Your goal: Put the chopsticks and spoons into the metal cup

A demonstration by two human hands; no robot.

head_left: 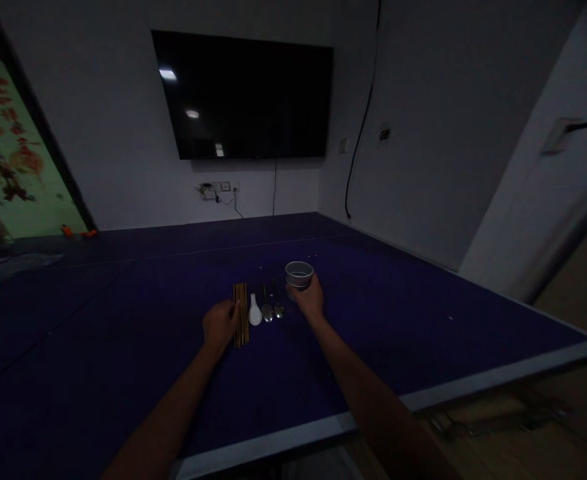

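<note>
My right hand (311, 299) is wrapped around the side of a grey cup (299, 268), which is upright with its open mouth facing up. My left hand (220, 324) is closed at the left edge of a bundle of brown wooden chopsticks (242, 320), its thumb side against them; its other fingertips are hidden. Just right of the chopsticks lies a white soup spoon (255, 315), bowl toward me. Beside it are a larger metal spoon (267, 312) and a smaller metal spoon (279, 311), whose dark handles point away from me.
The dark blue table (373, 320) has a pale edge strip (273, 445) nearest me. A thin plastic sheet (16, 267) lies at the far left. On the wall hangs a television (253, 97); a black cable (361, 140) dangles down to the table's back right.
</note>
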